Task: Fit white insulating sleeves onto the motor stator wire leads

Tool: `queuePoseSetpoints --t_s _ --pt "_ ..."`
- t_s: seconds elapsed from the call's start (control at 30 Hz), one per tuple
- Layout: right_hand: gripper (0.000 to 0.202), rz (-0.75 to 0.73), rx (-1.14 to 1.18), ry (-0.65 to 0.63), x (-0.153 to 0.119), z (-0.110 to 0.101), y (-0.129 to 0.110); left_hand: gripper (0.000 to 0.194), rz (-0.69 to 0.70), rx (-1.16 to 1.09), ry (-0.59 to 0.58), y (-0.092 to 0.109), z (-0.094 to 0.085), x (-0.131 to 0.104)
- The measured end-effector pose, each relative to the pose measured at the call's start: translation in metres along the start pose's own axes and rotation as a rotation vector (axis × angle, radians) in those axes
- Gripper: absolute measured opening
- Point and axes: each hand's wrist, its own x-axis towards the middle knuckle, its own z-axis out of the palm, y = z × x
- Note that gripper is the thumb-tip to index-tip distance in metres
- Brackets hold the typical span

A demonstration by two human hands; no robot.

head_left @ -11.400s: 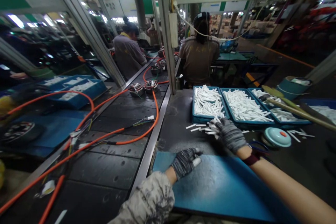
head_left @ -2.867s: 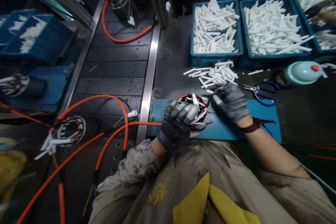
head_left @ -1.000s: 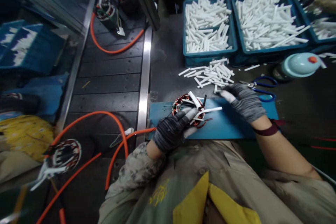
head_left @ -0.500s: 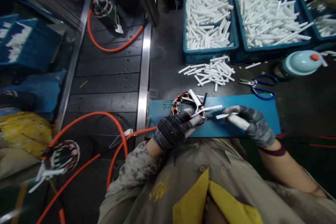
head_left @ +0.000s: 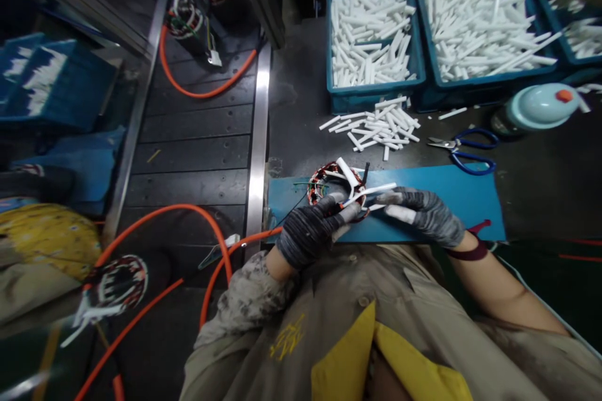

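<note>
A motor stator (head_left: 316, 188) with red and white wire windings sits on the blue mat, white sleeves standing out from it. My left hand (head_left: 311, 230), in a dark grey glove with pale fingertips, is closed on the near side of the stator. One long white sleeve (head_left: 379, 188) points right from beside its fingers. My right hand (head_left: 427, 215), gloved too, pinches a short white sleeve (head_left: 376, 207) whose tip is beside the stator's right edge. Whether a wire end enters that sleeve I cannot tell. A black-sleeved lead (head_left: 366, 172) sticks up at the back.
Blue bins (head_left: 376, 93) of white sleeves stand at the back, with a loose pile (head_left: 388, 128) before them. Blue-handled scissors (head_left: 463, 149) and a light-blue bottle (head_left: 540, 109) lie right. Left, a slatted conveyor (head_left: 192, 156) carries stators and orange tubes (head_left: 207, 95). A person's yellow sleeve (head_left: 51, 241) shows far left.
My right hand has moved left with the short sleeve, bringing it up to the stator's right edge. My left hand stays on the stator.
</note>
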Motion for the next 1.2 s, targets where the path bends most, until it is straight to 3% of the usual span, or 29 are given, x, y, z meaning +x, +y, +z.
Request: queuePoseSetpoints --t_s 0.1,0.2,0.33,0.47,0.63,0.77,0.83,0.9,1.03,1.1,1.2 --pt "0.033 -0.039 -0.056 -0.146 0.001 0.002 -0.011 0.029 -0.036 0.002 0.062 0.007 0.004 -0.002" --pt "0.04 0.011 -0.065 -0.234 0.004 0.007 -0.023 0.025 -0.056 0.067 0.158 0.015 0.01 -0.002" --pt "0.035 0.24 0.099 -0.235 0.011 0.024 -0.03 0.018 -0.096 0.106 0.26 0.021 0.014 -0.003" --pt "0.045 0.409 0.279 -0.212 0.011 0.039 -0.026 0.021 -0.095 0.092 0.298 0.023 0.016 -0.007" --pt "0.032 0.121 -0.076 -0.029 0.002 0.037 -0.025 0.026 -0.111 0.081 0.194 0.021 0.019 -0.011" --pt "0.025 -0.075 -0.271 0.13 -0.006 0.03 -0.022 0.022 -0.142 0.001 0.259 0.019 0.021 -0.009" --pt "0.02 -0.102 -0.347 0.165 -0.006 0.029 -0.02 0.023 -0.146 -0.043 0.277 0.019 0.021 -0.007" --pt "0.025 -0.021 -0.29 0.085 -0.002 0.031 -0.02 0.022 -0.141 -0.077 0.274 0.019 0.021 -0.005" --pt "0.055 0.326 0.091 -0.192 0.013 0.044 -0.028 0.021 -0.143 -0.053 0.279 0.019 0.022 -0.007" --pt "0.063 0.408 0.198 -0.214 0.016 0.052 -0.032 0.021 -0.122 0.023 0.25 0.019 0.02 -0.009" --pt "0.064 0.391 0.169 -0.175 0.013 0.056 -0.033 0.028 -0.017 0.179 0.081 0.019 0.01 -0.011"
